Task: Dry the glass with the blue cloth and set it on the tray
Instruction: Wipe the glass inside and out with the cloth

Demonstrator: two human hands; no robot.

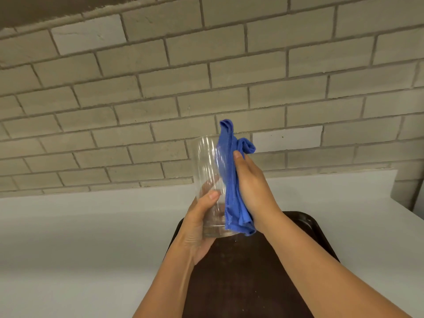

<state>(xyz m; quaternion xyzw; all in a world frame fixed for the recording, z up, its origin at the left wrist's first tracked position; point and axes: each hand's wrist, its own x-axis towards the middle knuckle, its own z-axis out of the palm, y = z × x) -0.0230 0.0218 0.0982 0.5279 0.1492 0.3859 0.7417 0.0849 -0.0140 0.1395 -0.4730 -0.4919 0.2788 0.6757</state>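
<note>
Right side of the glass [206, 180] is covered by the blue cloth [231, 180]. Right hand [250, 187] fingers are hidden behind the cloth; only the thumb is seen. Tray [298, 226] is cut off at the bottom edge, largely masked by both forearms.

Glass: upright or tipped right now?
Roughly upright, held above the tray: the glass has its base down in the left hand; the right hand presses the blue cloth against its side.

My left hand [199, 223] grips the clear tall glass [207, 180]; my right hand [252, 187] presses the blue cloth [231, 180] against its side, above the dark brown tray [298, 226].
</note>
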